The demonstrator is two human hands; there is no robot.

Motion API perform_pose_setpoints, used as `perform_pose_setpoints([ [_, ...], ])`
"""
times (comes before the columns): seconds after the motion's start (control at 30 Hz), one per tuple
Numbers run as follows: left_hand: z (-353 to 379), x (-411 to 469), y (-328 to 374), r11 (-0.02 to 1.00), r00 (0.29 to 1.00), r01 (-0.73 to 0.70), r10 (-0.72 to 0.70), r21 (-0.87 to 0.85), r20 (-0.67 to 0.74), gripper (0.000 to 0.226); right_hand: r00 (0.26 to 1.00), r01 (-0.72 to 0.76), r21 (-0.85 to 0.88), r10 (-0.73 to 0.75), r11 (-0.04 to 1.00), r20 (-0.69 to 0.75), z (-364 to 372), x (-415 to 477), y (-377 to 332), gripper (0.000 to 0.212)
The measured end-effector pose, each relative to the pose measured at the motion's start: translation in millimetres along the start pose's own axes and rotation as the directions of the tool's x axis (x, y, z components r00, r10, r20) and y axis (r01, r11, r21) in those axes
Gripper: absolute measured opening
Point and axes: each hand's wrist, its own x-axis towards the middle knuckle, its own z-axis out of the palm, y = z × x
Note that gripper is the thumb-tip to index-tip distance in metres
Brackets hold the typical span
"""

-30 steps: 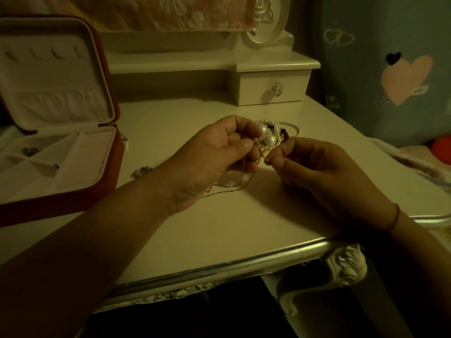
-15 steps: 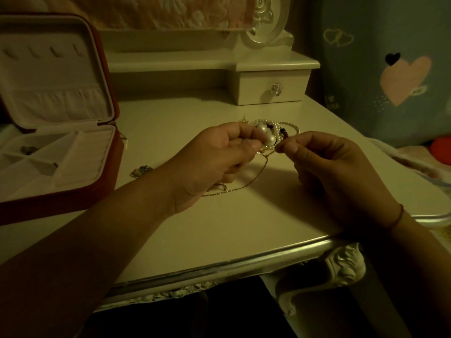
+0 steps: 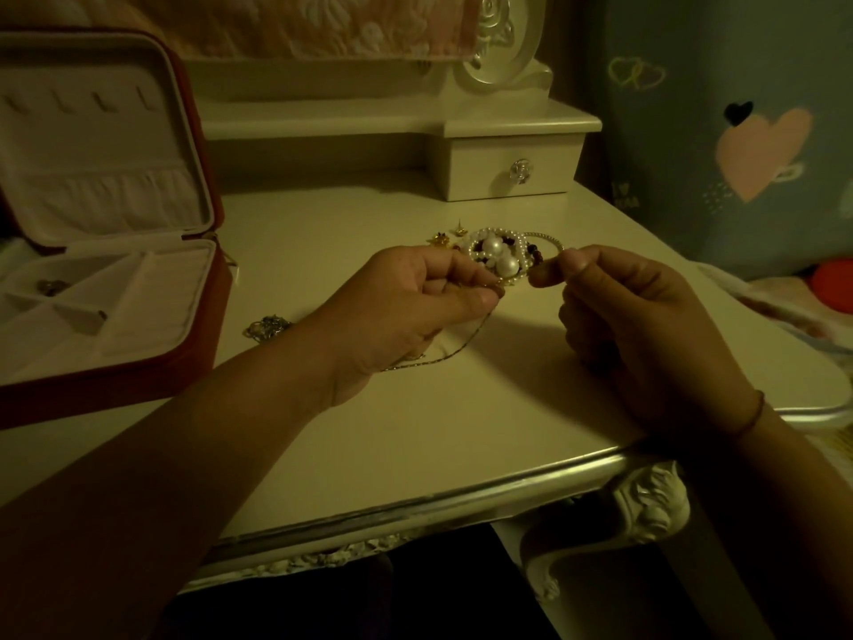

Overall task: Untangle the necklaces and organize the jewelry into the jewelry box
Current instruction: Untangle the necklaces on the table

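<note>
Over the middle of the white dressing table, my left hand pinches a thin gold chain between thumb and fingers; the chain hangs down and trails on the table under the hand. My right hand pinches something fine at its fingertips, too thin to make out, a short gap from the left. Just behind the hands lies a tangle of pearl and dark-bead jewelry. An open red jewelry box stands at the left, a small piece in one of its pale compartments.
A small silver piece lies on the table between the box and my left forearm. Little gold earrings sit beside the tangle. A small drawer unit and mirror stand at the back. The table's front edge is close to me.
My hands have drawn apart, the right one moving right and slightly up. The chain hangs straighter from my left hand. More of the pearl tangle shows behind.
</note>
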Motion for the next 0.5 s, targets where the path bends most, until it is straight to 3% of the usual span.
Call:
perform_pose_setpoints([
  [0.3,1.2,-0.7,2.6,0.999,0.998,-0.041,0.040,-0.023,-0.041,0.006,1.000,0.000,0.020,0.000,1.000,-0.006,-2.4,-3.1,0.0,0.024],
  [0.5,3.1,-0.7,3.0,0.998,0.998,-0.049,0.048,-0.031,-0.044,0.007,0.994,0.103,-0.088,-0.101,0.991,0.037,-0.8,-1.9,-0.4,0.010],
])
